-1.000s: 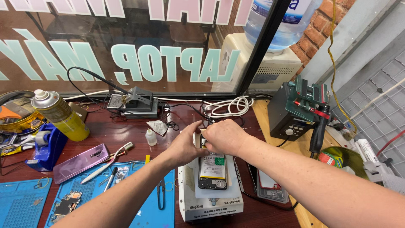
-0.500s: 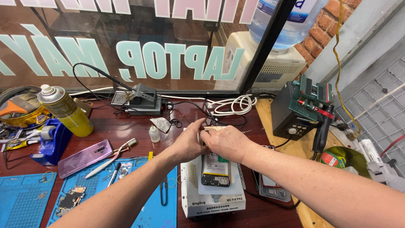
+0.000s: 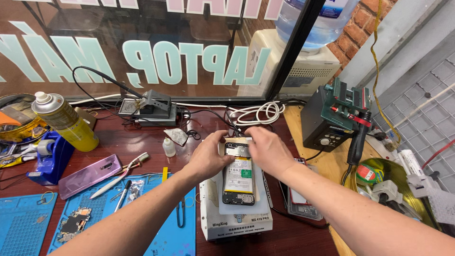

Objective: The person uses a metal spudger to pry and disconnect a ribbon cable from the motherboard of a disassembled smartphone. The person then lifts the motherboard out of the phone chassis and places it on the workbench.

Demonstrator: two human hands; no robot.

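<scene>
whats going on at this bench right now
A person is working on an opened phone that lies back-off on a white heating pad. The left hand grips the phone's upper left edge, and the right hand reaches over its top end. A purple phone back, tweezers and a yellow spray can sit off to the left.

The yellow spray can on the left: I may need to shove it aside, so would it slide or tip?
The spray can stands upright, tall and narrow, so a push near its top would probably tip it. Being round, it would likely then roll toward the blue tape dispenser. A low push should slide it on the smooth table.
</scene>
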